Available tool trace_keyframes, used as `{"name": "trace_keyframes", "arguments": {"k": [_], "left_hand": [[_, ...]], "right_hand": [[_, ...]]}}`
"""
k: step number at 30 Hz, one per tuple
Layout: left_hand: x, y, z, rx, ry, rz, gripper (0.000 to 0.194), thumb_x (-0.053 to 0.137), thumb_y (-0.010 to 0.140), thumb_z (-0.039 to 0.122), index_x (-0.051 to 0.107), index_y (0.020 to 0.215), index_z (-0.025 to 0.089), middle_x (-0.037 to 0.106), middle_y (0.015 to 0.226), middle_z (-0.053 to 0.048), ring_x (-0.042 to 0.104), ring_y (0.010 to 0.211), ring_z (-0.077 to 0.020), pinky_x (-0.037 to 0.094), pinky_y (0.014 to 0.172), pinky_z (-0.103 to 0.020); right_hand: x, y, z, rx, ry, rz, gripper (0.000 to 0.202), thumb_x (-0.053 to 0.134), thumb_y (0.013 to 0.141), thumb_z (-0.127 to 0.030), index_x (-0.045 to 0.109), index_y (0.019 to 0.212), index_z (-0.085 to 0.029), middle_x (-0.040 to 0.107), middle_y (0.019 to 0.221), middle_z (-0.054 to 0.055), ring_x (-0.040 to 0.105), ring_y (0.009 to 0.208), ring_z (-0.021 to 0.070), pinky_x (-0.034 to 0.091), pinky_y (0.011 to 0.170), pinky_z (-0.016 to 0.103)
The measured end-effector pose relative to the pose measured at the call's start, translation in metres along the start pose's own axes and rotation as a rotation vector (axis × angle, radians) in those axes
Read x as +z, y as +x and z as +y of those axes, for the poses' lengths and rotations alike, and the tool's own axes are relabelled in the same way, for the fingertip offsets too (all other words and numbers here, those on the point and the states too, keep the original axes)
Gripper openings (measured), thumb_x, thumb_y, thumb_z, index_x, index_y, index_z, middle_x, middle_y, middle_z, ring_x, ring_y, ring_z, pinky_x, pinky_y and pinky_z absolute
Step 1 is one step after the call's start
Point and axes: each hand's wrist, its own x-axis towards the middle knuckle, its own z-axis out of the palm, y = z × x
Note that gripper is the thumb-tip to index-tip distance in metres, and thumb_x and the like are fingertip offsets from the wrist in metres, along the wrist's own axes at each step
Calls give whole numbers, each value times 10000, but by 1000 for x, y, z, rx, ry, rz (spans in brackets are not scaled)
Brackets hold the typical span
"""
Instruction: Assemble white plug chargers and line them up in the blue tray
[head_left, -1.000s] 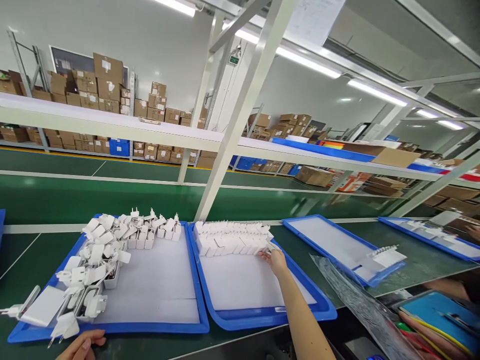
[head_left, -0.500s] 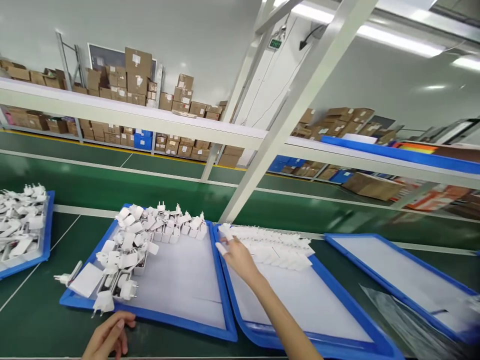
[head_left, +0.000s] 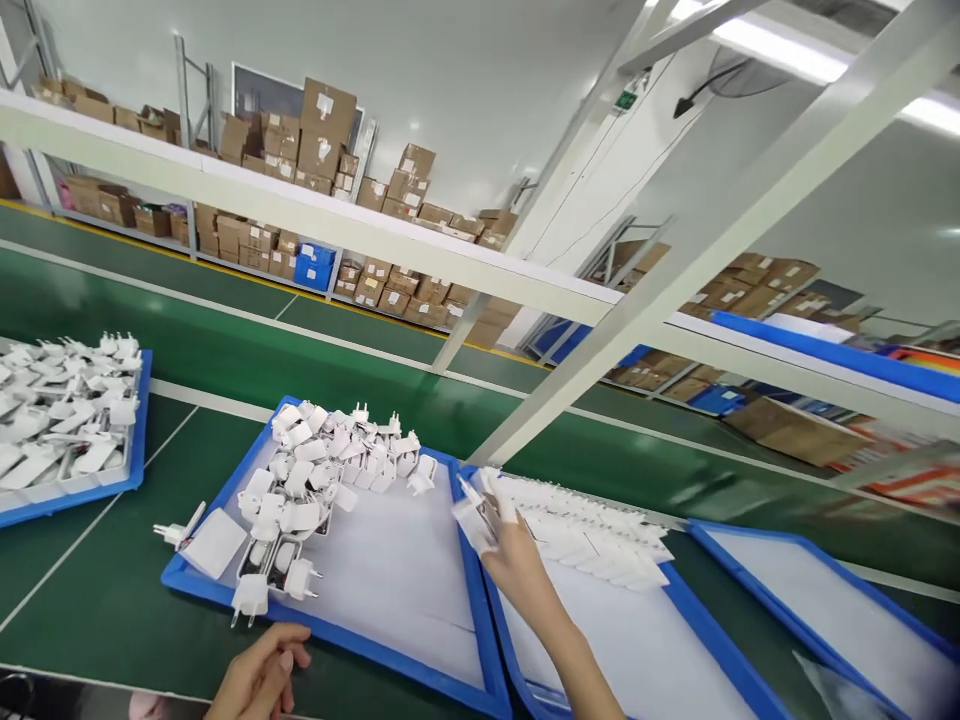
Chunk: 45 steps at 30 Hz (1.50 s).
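Note:
My right hand [head_left: 514, 555] grips a white charger piece [head_left: 474, 512] above the left edge of the middle blue-rimmed tray [head_left: 600, 650]. Beyond that hand, rows of white pieces [head_left: 592, 530] stand along this tray's far side. My left hand [head_left: 262, 672] rests near the front edge of the left tray [head_left: 360, 648], its fingers curled and apart, holding nothing. White plug adapters [head_left: 300, 480] with metal pins lie heaped on the left tray's left and far parts. A flat white square [head_left: 214, 543] lies on its left corner.
Another tray [head_left: 142, 430] heaped with white adapters is at far left. At right lie a blue-rimmed tray [head_left: 832, 590] and clear plastic film [head_left: 847, 690]. A slanted metal post [head_left: 600, 350] rises behind the trays. Cardboard boxes fill shelves beyond.
The view has shifted, moving the scene rightward in the picture. My right hand now holds a white piece near the tray's left edge. My left hand stays by the left tray's front edge.

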Motion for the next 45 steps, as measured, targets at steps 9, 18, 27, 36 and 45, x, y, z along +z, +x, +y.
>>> {"name": "trace_keyframes", "arguments": {"k": [9, 18, 27, 36, 45], "left_hand": [[74, -22, 82, 233, 250, -496, 430, 718, 775, 201, 659, 1200, 220, 699, 1129, -92, 659, 956, -271, 517, 877, -326], [43, -38, 113, 193, 286, -329, 317, 669, 765, 124, 655, 1065, 227, 722, 1118, -44, 681, 994, -241, 520, 843, -294], [39, -48, 133, 134, 344, -452, 327, 599, 791, 65, 665, 1060, 239, 710, 997, -2, 663, 870, -198, 469, 741, -240], [40, -54, 134, 120, 318, -420, 305, 588, 832, 77, 660, 1064, 262, 687, 933, 22, 646, 812, -171, 471, 709, -222], [41, -56, 132, 168, 257, -426, 346, 636, 855, 118, 650, 1158, 286, 702, 1128, 10, 666, 942, -185, 495, 804, -245]], "right_hand": [[-34, -144, -127, -263, 362, -377, 554, 601, 851, -107, 499, 1355, -313, 630, 1224, 94, 659, 1105, 223, 590, 871, 272], [18, -151, -150, -353, 506, 44, 360, 613, 923, -168, 556, 1264, -270, 639, 1092, 85, 656, 979, 220, 588, 824, 347], [15, -153, -158, -362, 488, 3, 166, 498, 990, -257, 525, 1147, -210, 556, 977, 65, 588, 846, 169, 553, 699, 284], [22, -167, -168, -228, 565, 111, 346, 553, 968, -241, 507, 1310, -272, 596, 1067, 63, 647, 892, 189, 581, 712, 300], [18, -167, -166, -212, 611, 108, 317, 598, 948, -309, 545, 1254, -245, 612, 1066, 73, 641, 930, 211, 570, 743, 335]]}}
